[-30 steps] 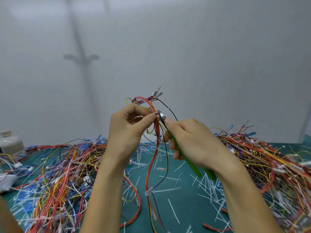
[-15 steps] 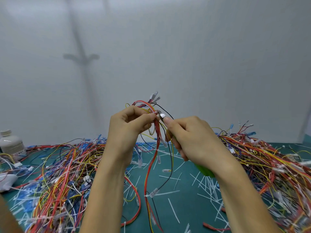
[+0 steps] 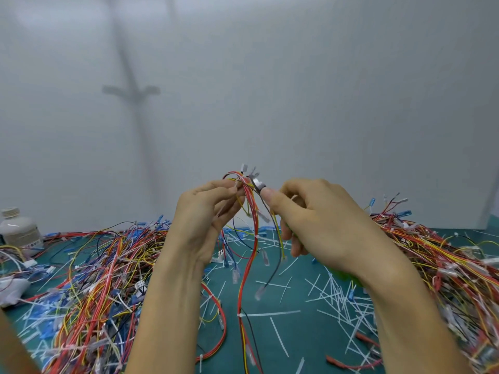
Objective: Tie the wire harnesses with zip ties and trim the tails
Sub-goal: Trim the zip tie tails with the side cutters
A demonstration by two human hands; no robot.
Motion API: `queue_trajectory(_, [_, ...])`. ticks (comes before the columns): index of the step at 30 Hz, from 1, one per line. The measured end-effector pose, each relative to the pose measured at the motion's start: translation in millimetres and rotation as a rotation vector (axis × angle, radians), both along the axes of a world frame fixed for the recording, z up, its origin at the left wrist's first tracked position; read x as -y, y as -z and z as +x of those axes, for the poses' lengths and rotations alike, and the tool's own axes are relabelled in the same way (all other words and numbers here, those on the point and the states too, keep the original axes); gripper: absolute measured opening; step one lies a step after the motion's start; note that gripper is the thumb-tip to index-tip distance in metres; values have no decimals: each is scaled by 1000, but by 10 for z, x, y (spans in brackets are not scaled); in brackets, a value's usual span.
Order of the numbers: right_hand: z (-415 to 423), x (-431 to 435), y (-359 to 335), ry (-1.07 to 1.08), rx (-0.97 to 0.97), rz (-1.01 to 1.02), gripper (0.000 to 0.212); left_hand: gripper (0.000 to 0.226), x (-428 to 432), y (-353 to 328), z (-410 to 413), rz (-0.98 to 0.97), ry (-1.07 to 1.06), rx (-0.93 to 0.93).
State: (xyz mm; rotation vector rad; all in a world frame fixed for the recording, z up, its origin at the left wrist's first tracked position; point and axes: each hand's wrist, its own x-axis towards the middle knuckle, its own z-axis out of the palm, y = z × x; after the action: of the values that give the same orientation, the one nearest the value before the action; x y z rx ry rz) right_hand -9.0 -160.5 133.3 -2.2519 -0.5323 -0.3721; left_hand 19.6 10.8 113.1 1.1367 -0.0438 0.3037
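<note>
A wire harness (image 3: 249, 255) of red, yellow and black wires hangs in the air above the green mat (image 3: 291, 333). My left hand (image 3: 205, 220) pinches its looped top between thumb and fingers. My right hand (image 3: 321, 225) grips a green-handled cutter; its metal jaws (image 3: 258, 184) sit against the wires at the top of the bundle. Only a sliver of green handle (image 3: 348, 276) shows under the wrist. A white zip tie (image 3: 255, 235) wraps the harness lower down. Whether a tail lies between the jaws is not visible.
A big heap of loose harnesses (image 3: 89, 287) covers the left of the mat, another heap (image 3: 442, 265) the right. Cut white tie tails (image 3: 337, 295) litter the middle. A white bottle (image 3: 19, 230) stands at the far left by the wall.
Both hands have spread slightly apart and the harness top has dropped a little. The cutter has swung round, so its green handle is now mostly hidden behind my right hand.
</note>
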Motion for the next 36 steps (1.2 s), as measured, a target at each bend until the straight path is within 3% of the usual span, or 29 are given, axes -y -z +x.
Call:
queue_trajectory(5, [-46, 24, -31, 94, 143, -14, 44, 16, 18, 8, 9, 78, -48, 11])
queue_trajectory(11, [89, -3, 107, 68, 72, -216, 39, 18, 41, 25, -5, 291, -89, 63])
queue_trajectory(16, [208, -30, 198, 93, 56, -222, 40, 18, 42, 17, -17, 420, -76, 116])
queue_trajectory(36, [201, -70, 238, 186, 179, -253, 40, 30, 46, 6, -36, 588, -95, 198])
